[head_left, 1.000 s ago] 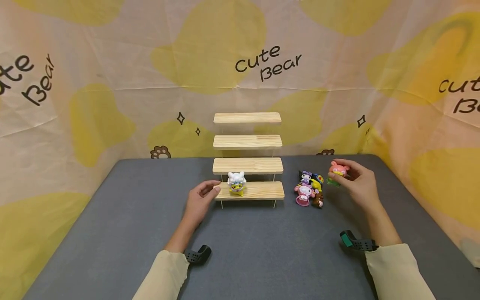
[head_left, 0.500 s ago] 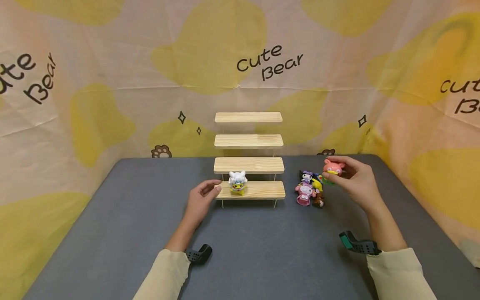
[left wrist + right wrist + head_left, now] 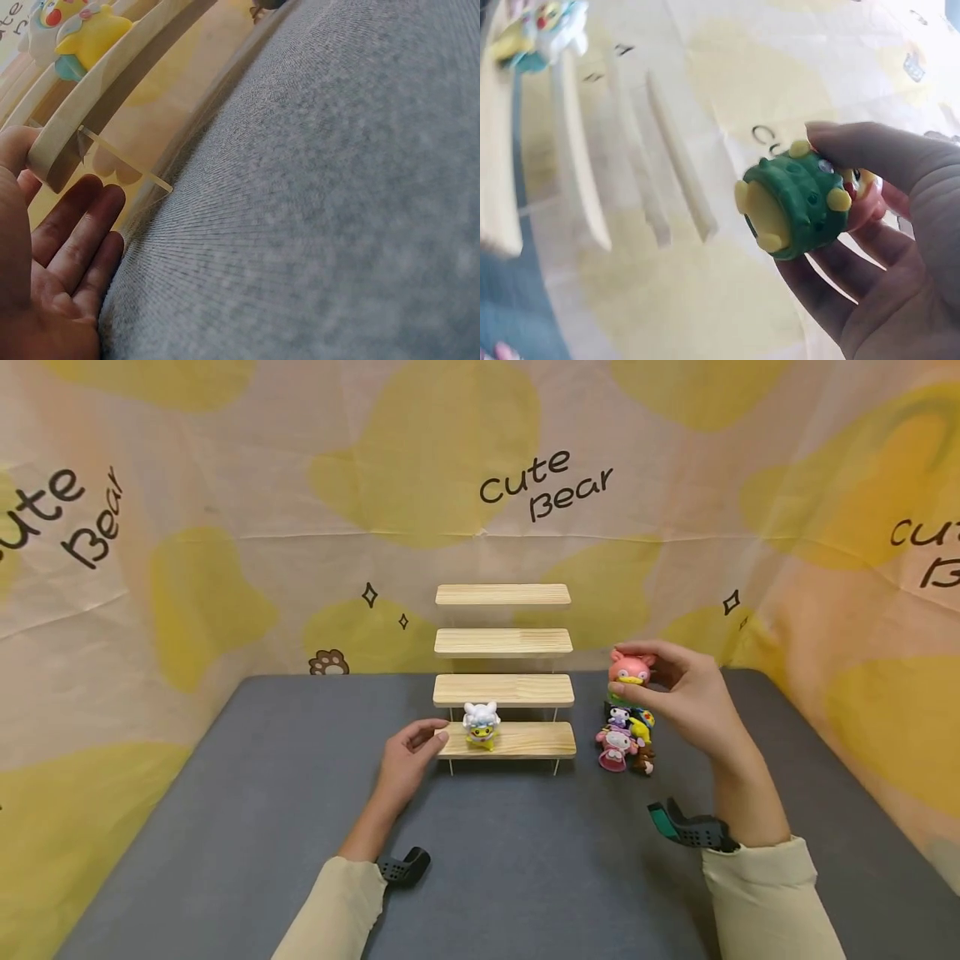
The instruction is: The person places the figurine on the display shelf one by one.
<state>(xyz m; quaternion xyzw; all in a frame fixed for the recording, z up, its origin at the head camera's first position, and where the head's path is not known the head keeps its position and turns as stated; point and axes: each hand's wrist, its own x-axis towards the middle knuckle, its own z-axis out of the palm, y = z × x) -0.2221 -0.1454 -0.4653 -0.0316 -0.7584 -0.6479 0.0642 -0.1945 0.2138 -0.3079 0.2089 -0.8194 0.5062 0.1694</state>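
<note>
My right hand (image 3: 686, 693) holds a toy figurine (image 3: 628, 672) with a pink head and a yellow muzzle, thumb on one side and fingers round the other. Its green lower body (image 3: 804, 199) with yellow feet faces the right wrist camera. My left hand (image 3: 405, 758) grips the left end of the lowest board of a four-tier wooden display stand (image 3: 532, 741); the left wrist view shows the thumb (image 3: 16, 146) at the board's end and other fingers stretched beneath. On that board, left of its middle, stands a yellow figurine with a white hood (image 3: 481, 725).
Right of the stand, a cluster of several small figurines (image 3: 617, 750) lies on the grey tabletop (image 3: 525, 860), in purple, pink, yellow and brown. The three upper boards (image 3: 503, 643) rise toward a patterned cloth backdrop (image 3: 420, 460). Black straps (image 3: 405, 867) circle both wrists.
My right hand has lifted the pink-headed figurine and carried it leftward, to above and behind the figurine cluster. The left hand keeps its place at the lowest board, and the view shifts slightly.
</note>
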